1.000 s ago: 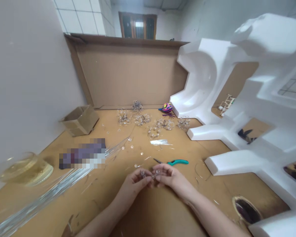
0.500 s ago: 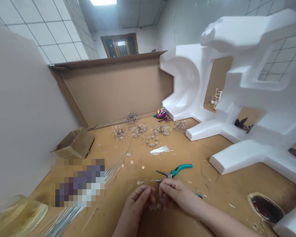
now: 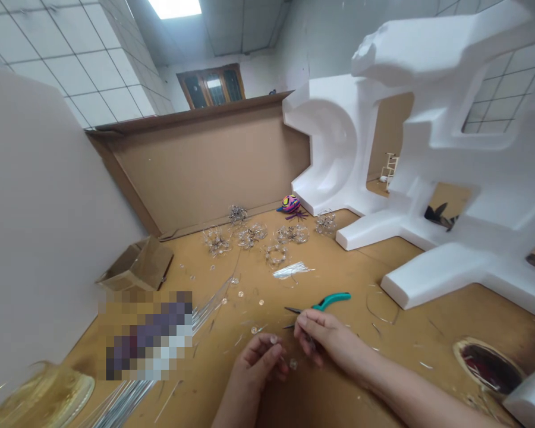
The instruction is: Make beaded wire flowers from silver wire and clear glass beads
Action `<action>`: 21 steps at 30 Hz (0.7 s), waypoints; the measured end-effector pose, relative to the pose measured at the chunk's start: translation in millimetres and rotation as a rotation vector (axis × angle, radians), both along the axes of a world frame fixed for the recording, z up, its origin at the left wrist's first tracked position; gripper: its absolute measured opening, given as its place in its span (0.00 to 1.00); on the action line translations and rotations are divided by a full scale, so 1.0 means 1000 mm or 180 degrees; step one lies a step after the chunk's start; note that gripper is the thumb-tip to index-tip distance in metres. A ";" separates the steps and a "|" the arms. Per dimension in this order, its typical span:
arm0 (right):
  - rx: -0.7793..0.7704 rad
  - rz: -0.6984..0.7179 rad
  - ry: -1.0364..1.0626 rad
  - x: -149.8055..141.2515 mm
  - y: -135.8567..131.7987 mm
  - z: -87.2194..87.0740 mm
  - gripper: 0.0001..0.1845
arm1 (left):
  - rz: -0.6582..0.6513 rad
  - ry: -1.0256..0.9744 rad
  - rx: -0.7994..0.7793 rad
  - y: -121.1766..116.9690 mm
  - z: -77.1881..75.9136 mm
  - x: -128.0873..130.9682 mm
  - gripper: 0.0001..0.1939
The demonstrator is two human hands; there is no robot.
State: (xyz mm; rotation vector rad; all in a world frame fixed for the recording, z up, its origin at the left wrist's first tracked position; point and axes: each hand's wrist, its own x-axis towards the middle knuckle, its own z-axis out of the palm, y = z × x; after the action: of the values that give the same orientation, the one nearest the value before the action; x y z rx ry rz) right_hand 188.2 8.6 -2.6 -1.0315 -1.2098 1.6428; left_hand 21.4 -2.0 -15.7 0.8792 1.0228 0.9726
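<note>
1. Together a second ago, our left hand and right hand now sit apart.
2. Our left half-curls, fingertips pinching a clear bead; a second bead shows beside them.
3. Our right curls loosely; we cannot tell what it grips.
4. Just beyond lie pliers; farther, beaded wire shapes.

The one head view faces forward and down across the table, tilted sideways, with the left hand and right hand close at the bottom and a window far beyond at the top.
</note>
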 end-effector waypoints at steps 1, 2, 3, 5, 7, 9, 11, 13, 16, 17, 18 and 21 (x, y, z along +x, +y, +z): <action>0.0009 0.0015 -0.0043 0.000 0.000 -0.001 0.20 | 0.0026 -0.0019 -0.0006 0.001 -0.001 -0.001 0.15; 0.0019 0.0041 -0.0073 -0.001 0.000 -0.001 0.20 | 0.0001 -0.0032 -0.0009 0.001 -0.001 -0.002 0.16; 0.0029 0.0056 -0.0072 -0.001 -0.001 -0.002 0.20 | -0.0044 -0.0047 0.0002 0.001 -0.002 -0.002 0.16; 0.0037 0.0053 0.0028 -0.003 -0.002 -0.002 0.19 | -0.0162 -0.0106 0.0035 0.000 -0.001 -0.002 0.15; -0.0003 0.0010 0.0178 -0.003 -0.002 -0.001 0.19 | -0.0321 -0.0136 0.0055 -0.002 0.000 -0.001 0.13; -0.0070 -0.0038 0.0263 -0.002 -0.002 0.000 0.20 | -0.0402 -0.0176 0.0054 -0.003 0.002 0.000 0.13; -0.0130 -0.0052 0.0282 -0.001 -0.003 0.002 0.20 | -0.0425 -0.0276 0.0018 -0.005 0.003 0.000 0.12; -0.0150 0.0011 0.0271 0.000 -0.003 0.002 0.21 | -0.0402 -0.0434 -0.0015 -0.005 0.003 0.000 0.11; -0.0165 0.0222 0.0271 -0.001 -0.005 0.001 0.21 | -0.0379 -0.0638 0.0022 -0.004 0.002 -0.001 0.10; -0.0171 0.0293 0.0300 -0.001 -0.005 0.000 0.22 | -0.0369 -0.0687 0.0062 -0.003 0.002 -0.001 0.10; -0.0177 0.0346 0.0344 -0.002 -0.005 -0.001 0.23 | -0.0366 -0.0725 0.0106 -0.002 0.002 -0.001 0.10; -0.0160 0.0409 0.0453 -0.003 -0.004 -0.004 0.26 | -0.0409 -0.0781 0.0178 -0.001 0.001 0.000 0.10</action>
State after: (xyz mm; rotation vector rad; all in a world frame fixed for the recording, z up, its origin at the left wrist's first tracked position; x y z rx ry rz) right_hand 185.3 4.5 -6.5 -0.8660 -1.1656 1.8221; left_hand 21.6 -2.6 -15.0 0.8377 0.7250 0.9768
